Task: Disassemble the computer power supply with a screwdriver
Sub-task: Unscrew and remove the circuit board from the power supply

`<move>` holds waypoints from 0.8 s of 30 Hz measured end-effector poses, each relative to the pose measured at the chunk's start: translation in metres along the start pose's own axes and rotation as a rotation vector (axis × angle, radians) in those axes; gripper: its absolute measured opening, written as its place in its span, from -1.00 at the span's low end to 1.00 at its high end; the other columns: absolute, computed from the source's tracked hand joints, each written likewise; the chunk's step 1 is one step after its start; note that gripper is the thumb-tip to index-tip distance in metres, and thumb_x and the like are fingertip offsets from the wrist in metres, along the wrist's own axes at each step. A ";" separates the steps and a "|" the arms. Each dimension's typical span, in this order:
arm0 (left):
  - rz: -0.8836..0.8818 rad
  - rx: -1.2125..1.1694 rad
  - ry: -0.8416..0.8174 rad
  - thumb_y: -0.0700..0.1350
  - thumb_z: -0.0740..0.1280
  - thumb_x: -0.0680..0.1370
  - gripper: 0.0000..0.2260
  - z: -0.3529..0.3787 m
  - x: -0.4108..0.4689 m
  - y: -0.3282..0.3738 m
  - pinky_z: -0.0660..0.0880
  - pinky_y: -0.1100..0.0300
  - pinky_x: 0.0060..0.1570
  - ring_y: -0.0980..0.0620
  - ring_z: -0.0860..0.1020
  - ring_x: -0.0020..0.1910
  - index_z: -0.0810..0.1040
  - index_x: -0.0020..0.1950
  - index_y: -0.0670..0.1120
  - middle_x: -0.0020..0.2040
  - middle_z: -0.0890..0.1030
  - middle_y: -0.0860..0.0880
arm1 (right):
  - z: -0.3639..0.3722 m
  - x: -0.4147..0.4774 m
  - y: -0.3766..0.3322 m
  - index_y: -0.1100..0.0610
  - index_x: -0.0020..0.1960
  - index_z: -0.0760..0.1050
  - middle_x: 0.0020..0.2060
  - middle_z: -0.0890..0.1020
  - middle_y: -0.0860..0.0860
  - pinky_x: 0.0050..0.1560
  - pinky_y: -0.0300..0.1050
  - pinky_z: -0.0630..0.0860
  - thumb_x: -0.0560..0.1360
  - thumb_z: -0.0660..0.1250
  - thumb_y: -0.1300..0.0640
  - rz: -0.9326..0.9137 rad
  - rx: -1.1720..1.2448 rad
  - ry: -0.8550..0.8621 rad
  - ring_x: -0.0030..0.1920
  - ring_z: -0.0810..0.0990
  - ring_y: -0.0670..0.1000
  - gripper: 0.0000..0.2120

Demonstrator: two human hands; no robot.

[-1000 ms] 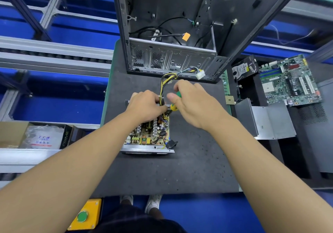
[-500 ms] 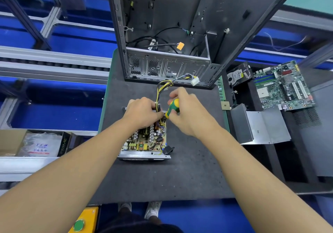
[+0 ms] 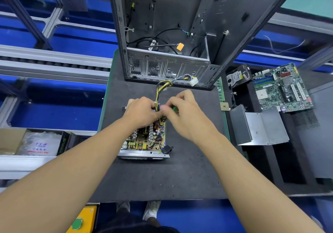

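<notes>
The opened power supply (image 3: 144,142) lies on the dark mat (image 3: 162,178), its circuit board bare in a low metal tray. A yellow and black cable bundle (image 3: 160,90) rises from its far end and ends in a white plug (image 3: 193,81). My left hand (image 3: 142,112) grips the far edge of the unit beside the cables. My right hand (image 3: 183,113) holds a green-handled screwdriver (image 3: 174,108) at that same far end; its tip is hidden behind my fingers.
An empty computer case (image 3: 180,34) stands upright just behind the power supply. To the right lie a bent metal cover (image 3: 259,128), a hard drive (image 3: 236,76), a motherboard (image 3: 281,86) and a memory stick (image 3: 220,90). A cardboard box (image 3: 36,142) sits left, a yellow button box (image 3: 79,220) below.
My right hand has turned, so the yellow part of the screwdriver handle no longer shows and only green peeks out. My left hand stays on the unit.
</notes>
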State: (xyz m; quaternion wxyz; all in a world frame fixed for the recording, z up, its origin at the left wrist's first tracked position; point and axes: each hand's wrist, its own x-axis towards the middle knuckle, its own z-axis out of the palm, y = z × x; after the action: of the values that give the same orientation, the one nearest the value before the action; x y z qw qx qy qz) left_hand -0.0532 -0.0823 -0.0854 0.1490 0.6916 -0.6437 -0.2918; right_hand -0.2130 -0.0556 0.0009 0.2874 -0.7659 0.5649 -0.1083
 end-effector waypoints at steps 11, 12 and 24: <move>-0.019 -0.004 0.006 0.23 0.37 0.50 -0.77 0.000 -0.001 0.002 0.28 0.08 0.16 -0.02 0.52 -0.20 0.71 -0.13 0.12 -0.42 0.56 0.08 | -0.013 0.003 0.013 0.13 0.39 0.31 0.26 0.44 0.03 0.11 -0.12 0.39 0.57 0.28 0.27 -0.053 -0.064 0.028 0.18 0.46 0.06 -0.59; -0.017 -0.006 0.008 0.24 0.37 0.49 -0.76 0.000 -0.001 0.002 0.28 0.07 0.15 -0.02 0.52 -0.19 0.71 -0.13 0.12 -0.42 0.56 0.08 | -0.014 0.001 0.013 0.14 0.36 0.35 0.25 0.43 0.04 0.14 -0.10 0.41 0.56 0.30 0.26 -0.072 -0.067 0.029 0.17 0.46 0.06 -0.61; 0.002 0.005 -0.011 0.23 0.36 0.51 -0.73 -0.002 -0.001 0.001 0.30 0.04 0.17 0.01 0.48 -0.29 0.65 -0.26 0.10 -0.47 0.50 0.06 | -0.005 -0.009 0.008 -0.01 0.16 0.52 0.07 0.35 -0.02 -0.01 0.00 0.55 0.56 0.35 0.05 -0.068 -0.020 0.079 -0.11 0.52 0.01 -0.81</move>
State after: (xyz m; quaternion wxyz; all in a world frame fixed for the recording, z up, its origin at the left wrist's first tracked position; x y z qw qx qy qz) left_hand -0.0527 -0.0816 -0.0833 0.1441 0.6900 -0.6457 -0.2937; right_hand -0.2249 -0.0502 0.0016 0.2535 -0.7826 0.5505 -0.1423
